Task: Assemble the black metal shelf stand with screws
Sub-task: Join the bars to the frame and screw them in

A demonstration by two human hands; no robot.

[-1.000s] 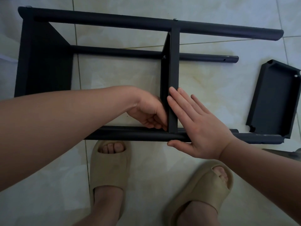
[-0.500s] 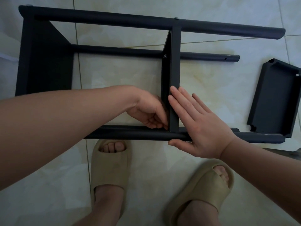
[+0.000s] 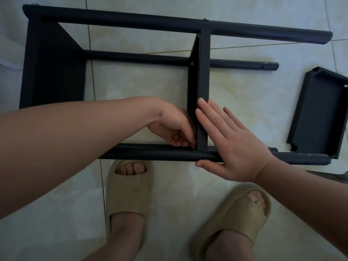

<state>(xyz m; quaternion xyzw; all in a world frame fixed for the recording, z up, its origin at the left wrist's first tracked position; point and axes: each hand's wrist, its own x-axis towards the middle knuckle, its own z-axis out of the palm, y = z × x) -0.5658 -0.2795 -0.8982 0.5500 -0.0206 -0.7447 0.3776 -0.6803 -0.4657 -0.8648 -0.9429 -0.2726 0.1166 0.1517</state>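
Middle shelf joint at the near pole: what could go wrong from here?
1. The left hand works the corner with curled fingers. Any screw is hidden, so it may cross-thread or drop unseen.
2. The right hand only presses flat on the middle shelf and near pole, so the shelf may slip off alignment.
3. The loose shelf leans on the pole end and may slide.

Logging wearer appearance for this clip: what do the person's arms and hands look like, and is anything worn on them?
Both forearms are bare, with no sleeves in view. The left hand and right hand show no gloves, rings, watch or bracelets.
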